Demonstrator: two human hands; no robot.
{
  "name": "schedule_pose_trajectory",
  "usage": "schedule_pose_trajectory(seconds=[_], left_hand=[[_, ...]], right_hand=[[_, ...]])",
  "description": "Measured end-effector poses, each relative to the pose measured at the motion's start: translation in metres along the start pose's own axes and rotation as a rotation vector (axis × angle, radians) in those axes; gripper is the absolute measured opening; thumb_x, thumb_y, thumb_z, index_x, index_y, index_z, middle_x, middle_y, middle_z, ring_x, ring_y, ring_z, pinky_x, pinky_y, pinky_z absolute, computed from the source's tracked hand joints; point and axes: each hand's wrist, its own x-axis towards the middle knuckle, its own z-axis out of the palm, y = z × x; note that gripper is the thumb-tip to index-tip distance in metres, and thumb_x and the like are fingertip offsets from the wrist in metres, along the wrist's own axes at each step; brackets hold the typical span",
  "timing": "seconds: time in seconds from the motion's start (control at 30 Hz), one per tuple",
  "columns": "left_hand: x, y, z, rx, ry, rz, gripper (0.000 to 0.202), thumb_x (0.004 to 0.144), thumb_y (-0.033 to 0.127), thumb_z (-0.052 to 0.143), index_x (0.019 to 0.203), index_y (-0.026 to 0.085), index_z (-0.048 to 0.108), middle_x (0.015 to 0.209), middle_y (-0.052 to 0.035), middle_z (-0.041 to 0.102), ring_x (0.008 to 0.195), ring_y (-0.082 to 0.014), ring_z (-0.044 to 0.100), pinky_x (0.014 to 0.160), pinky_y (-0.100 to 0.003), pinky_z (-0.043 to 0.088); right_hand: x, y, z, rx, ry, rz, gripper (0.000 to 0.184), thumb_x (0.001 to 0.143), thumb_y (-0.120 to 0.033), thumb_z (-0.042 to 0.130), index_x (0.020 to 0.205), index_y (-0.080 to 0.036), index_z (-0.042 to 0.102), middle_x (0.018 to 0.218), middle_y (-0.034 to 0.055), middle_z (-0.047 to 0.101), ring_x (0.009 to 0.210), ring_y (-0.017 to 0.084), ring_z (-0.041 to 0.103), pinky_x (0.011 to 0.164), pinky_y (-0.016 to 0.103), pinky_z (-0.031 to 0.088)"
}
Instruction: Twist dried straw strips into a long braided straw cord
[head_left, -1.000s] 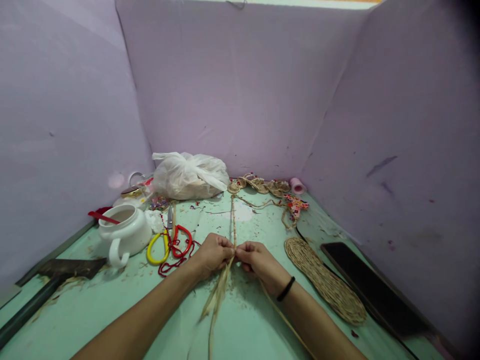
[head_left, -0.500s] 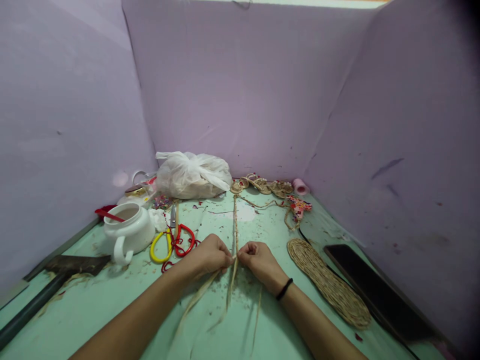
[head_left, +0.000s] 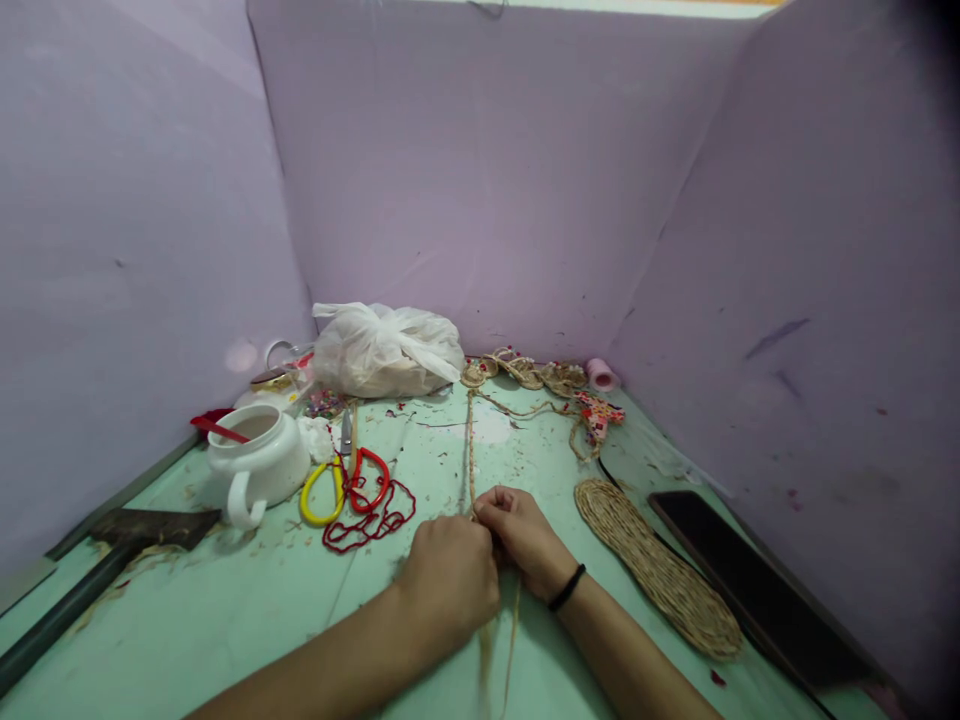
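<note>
A thin braided straw cord [head_left: 470, 440] runs across the green table [head_left: 225, 620] from the far wall toward me. My right hand [head_left: 520, 535], with a black band at the wrist, pinches the near end of the braid. My left hand [head_left: 452, 580] is closed just below it, fingers curled around the loose straw strands [head_left: 501, 660] that trail toward me. The two hands touch each other.
An oval woven straw mat [head_left: 656, 565] lies right of my hands, a black phone [head_left: 750, 580] beyond it. To the left are red cord [head_left: 371, 520], yellow and red scissors [head_left: 345, 480], a white pot [head_left: 255, 465] and a cleaver [head_left: 112, 550]. A plastic bag [head_left: 386, 350] sits at the back.
My left hand has slid toward me and to the right, gathering the spread strands into one bunch below the right hand. The red cord is uncovered now.
</note>
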Motion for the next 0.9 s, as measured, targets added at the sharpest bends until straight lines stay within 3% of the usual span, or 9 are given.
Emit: schedule_pose_trajectory(seconds=[0.1, 0.17, 0.2, 0.27, 0.33, 0.4, 0.53, 0.73, 0.9], left_hand=[[0.013, -0.008, -0.014, -0.024, 0.252, -0.010, 0.021, 0.069, 0.030, 0.050, 0.061, 0.014, 0.061, 0.061, -0.0073, 0.059, 0.061, -0.0160, 0.052, 0.058, -0.025, 0.034], [0.022, -0.011, -0.021, -0.208, 0.321, -0.123, 0.017, 0.068, 0.025, 0.050, 0.075, 0.014, 0.062, 0.059, -0.0038, 0.058, 0.052, -0.0119, 0.050, 0.051, -0.022, 0.034], [0.026, -0.012, -0.023, -0.327, 0.269, -0.194, 0.020, 0.068, 0.022, 0.050, 0.082, 0.014, 0.061, 0.054, -0.0018, 0.056, 0.045, -0.0105, 0.047, 0.046, -0.021, 0.032], [0.031, -0.014, -0.023, -0.564, 0.052, -0.311, 0.021, 0.067, 0.020, 0.048, 0.082, 0.011, 0.060, 0.041, 0.0026, 0.047, 0.033, -0.0085, 0.038, 0.037, -0.020, 0.026], [0.034, -0.016, -0.019, -0.734, -0.130, -0.334, 0.015, 0.066, 0.021, 0.048, 0.066, 0.010, 0.059, 0.037, 0.0028, 0.043, 0.029, -0.0071, 0.035, 0.032, -0.019, 0.023], [0.037, -0.020, -0.016, -0.812, -0.204, -0.317, 0.014, 0.062, 0.021, 0.051, 0.054, 0.010, 0.055, 0.042, -0.0002, 0.049, 0.031, -0.0060, 0.038, 0.031, -0.018, 0.024], [0.042, -0.027, -0.016, -0.740, -0.203, -0.332, 0.010, 0.056, 0.018, 0.053, 0.049, 0.011, 0.053, 0.038, 0.0017, 0.046, 0.029, -0.0050, 0.035, 0.029, -0.017, 0.021], [0.040, -0.018, -0.019, -0.499, -0.121, -0.310, 0.017, 0.059, 0.015, 0.048, 0.043, 0.015, 0.044, 0.027, 0.0056, 0.031, 0.024, -0.0049, 0.023, 0.031, -0.019, 0.014], [0.038, -0.014, -0.016, -0.396, -0.090, -0.291, 0.017, 0.055, 0.011, 0.046, 0.039, 0.015, 0.043, 0.025, 0.0053, 0.028, 0.025, -0.0053, 0.021, 0.033, -0.021, 0.013]], right_hand=[[0.001, -0.002, -0.002, -0.012, -0.020, -0.018, 0.006, 0.056, -0.018, 0.050, 0.053, -0.014, 0.048, 0.043, -0.0051, 0.042, 0.042, 0.005, 0.033, 0.042, 0.019, 0.024], [0.001, -0.003, -0.003, -0.059, -0.035, -0.029, 0.009, 0.059, -0.019, 0.050, 0.052, -0.013, 0.048, 0.042, -0.0059, 0.039, 0.041, 0.005, 0.031, 0.041, 0.019, 0.022], [0.002, -0.004, -0.004, -0.077, -0.041, -0.036, 0.011, 0.060, -0.020, 0.050, 0.051, -0.013, 0.048, 0.041, -0.0062, 0.038, 0.040, 0.005, 0.030, 0.041, 0.019, 0.022], [0.003, -0.004, -0.004, -0.081, -0.053, -0.060, 0.013, 0.061, -0.021, 0.050, 0.050, -0.013, 0.048, 0.042, -0.0058, 0.040, 0.041, 0.005, 0.032, 0.043, 0.019, 0.024], [0.004, -0.003, -0.004, -0.050, -0.073, -0.078, 0.012, 0.062, -0.021, 0.050, 0.052, -0.014, 0.048, 0.044, -0.0046, 0.045, 0.043, 0.006, 0.039, 0.046, 0.019, 0.030], [0.006, 0.000, -0.003, -0.019, -0.102, -0.081, 0.008, 0.063, -0.020, 0.050, 0.057, -0.015, 0.047, 0.046, -0.0034, 0.050, 0.046, 0.008, 0.046, 0.049, 0.020, 0.034], [0.010, 0.007, -0.005, -0.105, -0.113, -0.117, 0.004, 0.064, -0.018, 0.049, 0.061, -0.015, 0.047, 0.051, -0.0011, 0.055, 0.049, 0.009, 0.050, 0.049, 0.019, 0.036], [0.004, 0.002, -0.013, -0.555, -0.005, -0.302, 0.011, 0.065, -0.018, 0.047, 0.062, -0.014, 0.057, 0.058, 0.0030, 0.060, 0.055, 0.010, 0.050, 0.050, 0.019, 0.034], [-0.006, -0.009, -0.013, -0.707, 0.059, -0.171, 0.017, 0.062, -0.021, 0.046, 0.053, -0.012, 0.058, 0.049, 0.0022, 0.054, 0.049, 0.010, 0.046, 0.044, 0.020, 0.028]])
